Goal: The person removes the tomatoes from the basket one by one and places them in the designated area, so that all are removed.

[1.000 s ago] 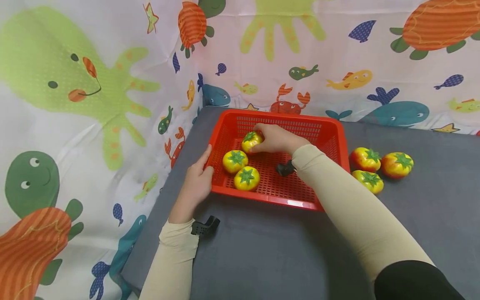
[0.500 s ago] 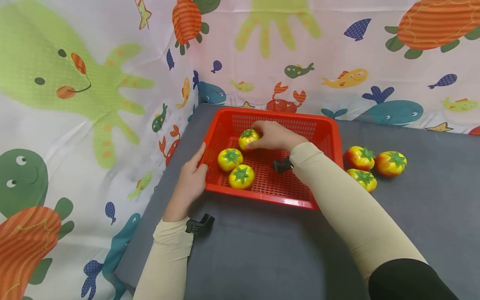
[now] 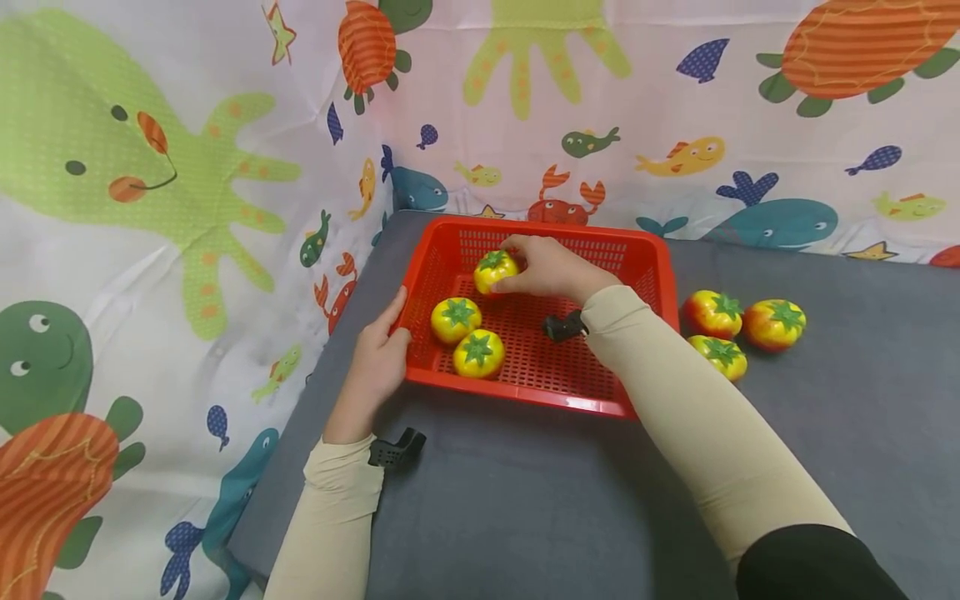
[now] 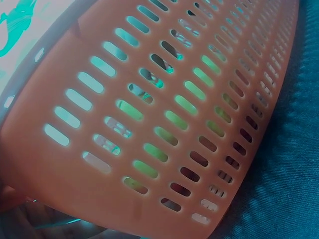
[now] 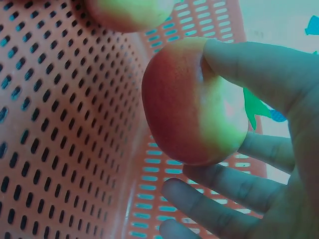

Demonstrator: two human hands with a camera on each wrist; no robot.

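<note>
My right hand [image 3: 551,268] pinches a yellow-red toy tomato [image 3: 496,272] with a green star-shaped top, inside the red plastic basket [image 3: 551,395]. In the right wrist view, thumb and fingertips hold that tomato from one side, near the slotted basket wall. Two more toy tomatoes, one farther left [image 3: 456,320] and one nearer the front [image 3: 478,353], sit side by side on the basket floor. At the basket's left side, my left hand [image 3: 375,362] grips the rim with its thumb near the front corner. The left wrist view shows mostly the slotted outer wall [image 4: 164,119], with the fingers largely hidden.
Three yellow-red toy tomatoes [image 3: 775,325] lie grouped on the grey table [image 3: 480,500], right of the basket. A curtain [image 3: 510,167] printed with sea animals hangs behind and to the left. A black wrist mount [image 3: 564,326] on the right arm overlaps the basket's inside.
The head view has shifted slightly. The right hand and the toy tomato it holds have moved a little toward the back of the basket; the left hand stays at the rim.
</note>
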